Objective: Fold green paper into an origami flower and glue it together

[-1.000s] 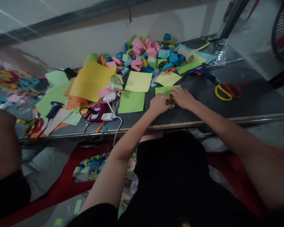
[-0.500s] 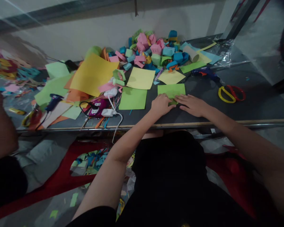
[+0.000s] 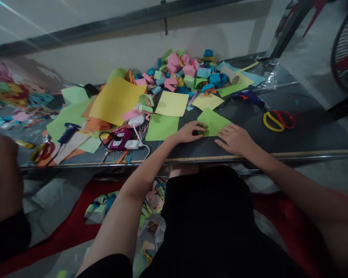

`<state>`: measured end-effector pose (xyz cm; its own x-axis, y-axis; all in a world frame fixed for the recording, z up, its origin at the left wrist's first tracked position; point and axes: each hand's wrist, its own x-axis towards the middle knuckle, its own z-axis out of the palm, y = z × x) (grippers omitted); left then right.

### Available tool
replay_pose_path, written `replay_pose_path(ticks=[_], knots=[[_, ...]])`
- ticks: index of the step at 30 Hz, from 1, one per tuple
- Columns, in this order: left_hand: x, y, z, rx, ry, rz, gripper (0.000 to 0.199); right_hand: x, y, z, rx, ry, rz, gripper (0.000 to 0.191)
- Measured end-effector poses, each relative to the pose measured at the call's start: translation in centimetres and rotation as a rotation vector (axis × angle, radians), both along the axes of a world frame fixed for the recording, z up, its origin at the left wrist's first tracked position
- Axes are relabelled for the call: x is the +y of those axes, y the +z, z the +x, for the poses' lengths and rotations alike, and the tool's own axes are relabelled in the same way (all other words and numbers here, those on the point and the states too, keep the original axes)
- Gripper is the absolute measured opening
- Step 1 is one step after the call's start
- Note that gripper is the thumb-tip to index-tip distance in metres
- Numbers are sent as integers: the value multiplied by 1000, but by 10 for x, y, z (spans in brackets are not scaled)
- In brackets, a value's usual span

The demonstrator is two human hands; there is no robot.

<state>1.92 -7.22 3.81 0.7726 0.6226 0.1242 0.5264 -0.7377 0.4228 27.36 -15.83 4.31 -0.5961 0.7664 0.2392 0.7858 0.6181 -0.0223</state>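
A small piece of green paper (image 3: 213, 120) lies on the dark table in front of me, turned so that one corner points away. My left hand (image 3: 191, 131) is at its left edge, fingers curved and apart from the thumb, fingertips touching the paper. On the other side, my right hand (image 3: 234, 139) has its fingers bent over the paper's right corner, with the thumb below. Just left of my left hand is another green sheet (image 3: 162, 127). Pale yellow sheets (image 3: 171, 103) lie behind.
Folded paper pieces (image 3: 188, 71) are heaped at the back. Red-and-yellow-handled scissors (image 3: 279, 120) and a blue glue gun (image 3: 251, 98) lie to the right. A purple power strip (image 3: 121, 139) with cords, a large yellow sheet (image 3: 116, 101) and another person's arm (image 3: 5, 173) are at left.
The green paper has turned from lying square to standing cornerwise. My left hand has shifted left to its edge, and my right hand has gone from lying flat to curling over the corner.
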Motion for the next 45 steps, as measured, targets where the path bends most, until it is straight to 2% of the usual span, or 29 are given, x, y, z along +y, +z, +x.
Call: replay_pose_path(ticks=[2, 5, 8, 11, 14, 16, 19, 22, 26, 30, 32, 35, 40, 45], knots=[[8, 1, -6, 9, 17, 39, 34, 1, 3, -11, 1, -18, -41, 48], [6, -1, -4, 41, 160, 125, 28, 13, 3, -19, 35, -14, -142, 43], [-3, -7, 1, 30, 278, 141, 31, 29, -1, -7, 107, 40, -205, 52], [-5, -10, 3, -9, 314, 114, 34, 41, -6, 16, 149, 51, -155, 62], [4, -5, 3, -30, 267, 57, 32, 46, -9, 33, 113, 109, -125, 43], [10, 0, 6, -12, 243, 20, 30, 46, -10, 37, 69, 152, -109, 39], [10, 3, 14, 42, 309, 9, 27, 47, -7, 35, 51, 150, -97, 37], [-1, -2, 22, 32, 362, 47, 27, 55, -4, 32, 181, 105, -177, 27], [-13, -14, 24, -36, 363, 125, 24, 72, -4, 30, 374, 69, -360, 23], [-17, -17, 19, -34, 328, 150, 25, 88, -11, 20, 437, -86, -477, 36], [-19, -16, 18, -39, 310, 162, 26, 93, -16, 14, 515, -192, -448, 40], [-24, -18, 20, -10, 307, 179, 29, 94, -23, 6, 616, -278, -384, 34], [-29, -21, 23, 37, 224, 225, 33, 85, -32, -1, 615, -316, -272, 27], [-31, -16, 18, 73, 110, 189, 46, 80, -31, -7, 627, -351, -265, 20]])
